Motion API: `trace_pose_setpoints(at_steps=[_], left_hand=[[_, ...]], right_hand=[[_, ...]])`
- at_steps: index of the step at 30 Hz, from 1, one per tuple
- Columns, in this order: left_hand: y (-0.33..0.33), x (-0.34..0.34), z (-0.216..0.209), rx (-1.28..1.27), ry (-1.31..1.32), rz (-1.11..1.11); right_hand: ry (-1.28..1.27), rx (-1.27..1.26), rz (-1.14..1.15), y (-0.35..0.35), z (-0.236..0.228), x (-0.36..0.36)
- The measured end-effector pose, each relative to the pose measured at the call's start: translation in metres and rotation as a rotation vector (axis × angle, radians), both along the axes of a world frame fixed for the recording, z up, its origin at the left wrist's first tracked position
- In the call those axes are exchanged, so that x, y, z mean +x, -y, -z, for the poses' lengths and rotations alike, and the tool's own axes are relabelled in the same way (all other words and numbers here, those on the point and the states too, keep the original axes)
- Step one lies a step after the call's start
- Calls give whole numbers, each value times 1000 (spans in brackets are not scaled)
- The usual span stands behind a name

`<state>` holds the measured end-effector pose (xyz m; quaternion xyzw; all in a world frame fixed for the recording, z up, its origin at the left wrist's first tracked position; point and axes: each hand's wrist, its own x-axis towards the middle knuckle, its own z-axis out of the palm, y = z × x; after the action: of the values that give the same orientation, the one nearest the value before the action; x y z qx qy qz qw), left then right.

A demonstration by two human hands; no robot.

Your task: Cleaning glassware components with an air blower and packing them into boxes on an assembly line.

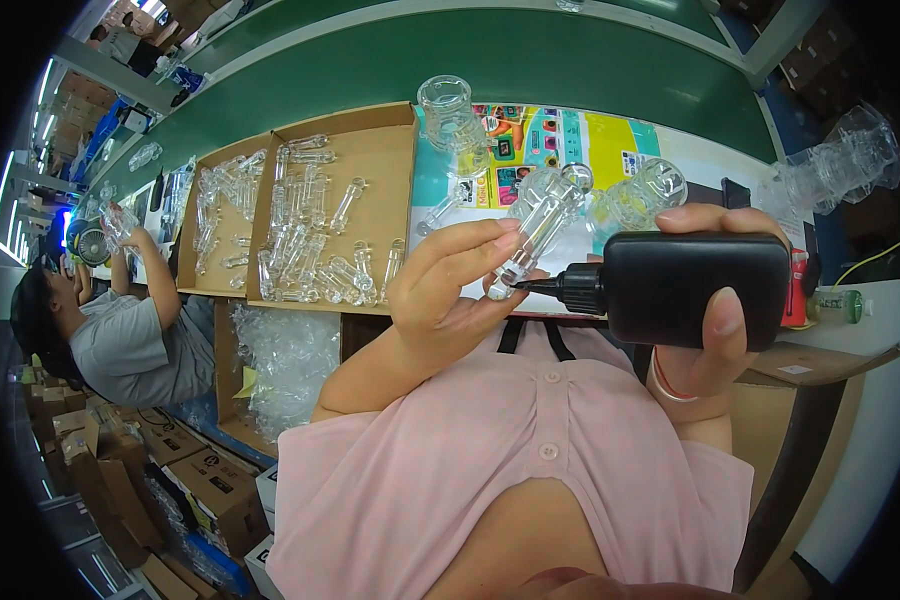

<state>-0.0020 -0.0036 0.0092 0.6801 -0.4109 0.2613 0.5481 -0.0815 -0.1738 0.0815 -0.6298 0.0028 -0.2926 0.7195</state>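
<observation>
Between the fingers of my left hand is a clear plastic tube-like part, tilted, with a rounded knob at its upper end. My right hand is wrapped round a black squeeze bottle lying sideways. The bottle's thin nozzle points left and meets the lower end of the clear part; whether anything flows out is too small to tell. Behind my hands stand a stacked clear plastic piece and another clear ribbed piece. A small clear stick part lies beside my left hand.
Cardboard trays of several clear stick parts stand to the left. Below them is a box of clear plastic pieces. At right are a large clear stacked piece and a green-tinted bottle. A co-worker sits at far left.
</observation>
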Motion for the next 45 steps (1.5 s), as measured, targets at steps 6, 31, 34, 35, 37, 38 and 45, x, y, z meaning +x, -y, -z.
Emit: trace_pose_setpoints(at_steps=[6, 31, 34, 35, 37, 38, 45], left_hand=[[-1, 0, 0, 25, 1, 2], [-5, -10, -20, 177, -127, -27], [-5, -11, -20, 162, -122, -20], [-7, -12, -18, 148, -254, 77], [-9, -16, -15, 132, -384, 175], [-8, -19, -14, 25, -549, 278], [-9, -19, -13, -134, -827, 530]], right_hand=[[43, -58, -57, 4, 4, -4], [868, -621, -3, -7, 22, -8], [869, -545, -10, -5, 25, -7], [870, -546, -10, -3, 24, -8], [830, -464, -69, 1, 23, -11], [813, -459, -55, 1, 22, -13], [710, -482, -113, 6, 23, -22]])
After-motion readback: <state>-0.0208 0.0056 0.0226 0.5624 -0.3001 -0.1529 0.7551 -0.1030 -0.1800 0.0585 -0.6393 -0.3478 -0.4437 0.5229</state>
